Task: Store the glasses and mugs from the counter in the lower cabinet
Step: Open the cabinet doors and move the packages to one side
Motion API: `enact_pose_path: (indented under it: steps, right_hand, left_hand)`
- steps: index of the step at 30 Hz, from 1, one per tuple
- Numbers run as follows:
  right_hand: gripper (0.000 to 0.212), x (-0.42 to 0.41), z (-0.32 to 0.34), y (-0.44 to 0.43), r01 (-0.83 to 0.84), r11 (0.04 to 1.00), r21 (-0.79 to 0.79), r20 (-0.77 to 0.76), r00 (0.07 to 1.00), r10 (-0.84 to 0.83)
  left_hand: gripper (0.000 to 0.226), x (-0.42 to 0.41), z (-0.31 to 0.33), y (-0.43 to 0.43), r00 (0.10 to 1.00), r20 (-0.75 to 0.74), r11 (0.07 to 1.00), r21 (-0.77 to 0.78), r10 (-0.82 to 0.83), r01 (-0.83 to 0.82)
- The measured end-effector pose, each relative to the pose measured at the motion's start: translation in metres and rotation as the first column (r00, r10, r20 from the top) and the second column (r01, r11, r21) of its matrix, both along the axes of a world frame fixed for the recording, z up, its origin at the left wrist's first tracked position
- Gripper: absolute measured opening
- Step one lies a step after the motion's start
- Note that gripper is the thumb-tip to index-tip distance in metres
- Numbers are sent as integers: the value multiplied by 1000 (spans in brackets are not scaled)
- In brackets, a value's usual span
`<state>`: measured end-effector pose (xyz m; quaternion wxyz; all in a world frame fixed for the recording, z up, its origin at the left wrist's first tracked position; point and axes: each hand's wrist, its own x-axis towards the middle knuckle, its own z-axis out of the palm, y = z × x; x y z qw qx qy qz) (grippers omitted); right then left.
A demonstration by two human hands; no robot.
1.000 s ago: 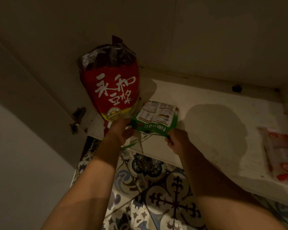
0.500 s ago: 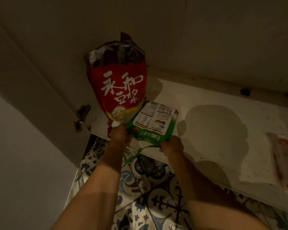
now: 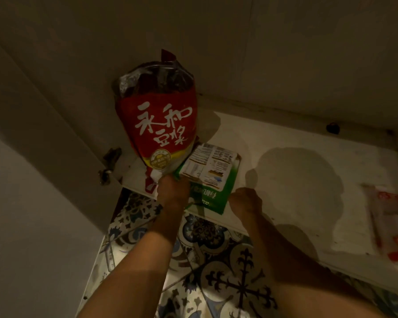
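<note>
No glasses or mugs are in view. I look down into the lower cabinet, whose pale shelf floor (image 3: 308, 180) is stained and mostly bare. A tall red bag (image 3: 161, 125) with white characters stands upright in the back left corner. A flat green package (image 3: 214, 171) lies on the shelf just right of it, near the front edge. My left hand (image 3: 172, 193) is closed over the package's near left corner, against the bag's base. My right hand (image 3: 245, 201) is curled beside the package's near right corner, just off it.
The open cabinet door (image 3: 44, 157) stands at the left with its hinge (image 3: 110, 164). A red-and-white plastic packet (image 3: 391, 226) lies at the shelf's right end. A small dark object (image 3: 333, 128) sits by the back wall. Patterned floor tiles (image 3: 216, 271) run below the shelf edge.
The green package has gone from held up at the shelf edge to lying flat on the shelf. My right hand has come off its near edge and shifted right.
</note>
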<state>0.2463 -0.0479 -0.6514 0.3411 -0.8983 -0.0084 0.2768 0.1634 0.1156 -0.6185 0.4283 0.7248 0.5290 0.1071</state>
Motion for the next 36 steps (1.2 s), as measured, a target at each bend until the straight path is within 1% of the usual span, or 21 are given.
enact_pose_path:
  steps: [2, 3, 5, 6, 8, 9, 11, 14, 16, 18, 20, 22, 24, 26, 27, 29, 30, 31, 32, 34, 36]
  right_hand:
    - [32, 8, 5, -16, 25, 1000, 12, 57, 998, -25]
    - [39, 12, 9, -26, 56, 998, 22, 101, 993, -58]
    - [43, 18, 17, -46, 106, 993, 50, 168, 979, -113]
    - [44, 22, 19, -60, 137, 988, 73, 197, 969, -149]
    - [46, 30, 26, -88, 197, 974, 110, 271, 937, -220]
    - [47, 33, 30, -105, 229, 967, 113, 307, 918, -253]
    - [49, 42, 32, -137, 288, 951, 110, 369, 877, -308]
    - [54, 56, 34, -193, 365, 931, 11, 437, 836, -332]
    - [58, 64, 41, -228, 405, 913, -46, 480, 811, -335]
    - [56, 68, 46, -260, 439, 892, -110, 516, 792, -326]
    - [57, 70, 40, -289, 464, 874, -146, 553, 771, -317]
    - [65, 75, 25, -320, 458, 878, -137, 539, 778, -322]
    - [63, 78, 18, -339, 494, 862, -116, 481, 787, -386]
    - [62, 85, -3, -361, 522, 847, -104, 407, 799, -442]
    - [67, 86, -10, -370, 533, 843, -73, 374, 798, -472]
    - [81, 95, -36, -388, 575, 817, -39, 305, 786, -539]
    - [80, 95, -35, -387, 578, 816, -11, 246, 792, -558]
    - [73, 93, -28, -383, 601, 799, 21, 185, 783, -594]
    - [63, 86, -5, -368, 635, 771, 45, 148, 760, -633]
    - [45, 83, 16, -354, 690, 721, 67, 81, 716, -693]
    - [42, 87, 22, -350, 711, 694, 113, 66, 692, -719]
  left_hand:
    - [39, 14, 0, -21, 997, 37, 997, 27, -74, 73]
    - [39, 21, 2, -35, 987, 90, 991, 7, -131, 131]
    - [35, 36, 5, -67, 949, 203, 965, -58, -240, 256]
    - [32, 44, 8, -85, 931, 207, 947, -46, -302, 317]
    - [38, 60, 8, -119, 896, 192, 912, -6, -401, 409]
    - [43, 71, 6, -136, 878, 207, 893, -38, -432, 449]
    - [54, 89, 5, -167, 857, 228, 854, -145, -462, 499]
    - [59, 115, 3, -219, 844, 269, 803, -275, -464, 529]
    - [62, 128, 3, -252, 830, 329, 761, -345, -450, 549]
    - [65, 137, 1, -281, 816, 361, 710, -409, -450, 573]
    - [69, 144, -2, -308, 799, 396, 653, -463, -452, 599]
    - [73, 145, -3, -333, 779, 404, 598, -500, -479, 627]
    - [74, 147, -11, -354, 770, 379, 577, -512, -514, 637]
    - [72, 146, -14, -370, 767, 370, 542, -550, -525, 636]
    - [69, 145, -17, -376, 767, 387, 516, -576, -511, 634]
    - [53, 143, -22, -387, 753, 462, 428, -628, -468, 650]
    - [49, 140, -23, -391, 741, 489, 397, -633, -460, 664]
    - [50, 139, -27, -394, 739, 491, 402, -628, -461, 667]
    - [50, 138, -28, -395, 747, 476, 422, -623, -464, 659]
    - [46, 137, -29, -393, 773, 452, 482, -607, -445, 632]
    - [45, 137, -34, -388, 795, 450, 520, -602, -407, 606]
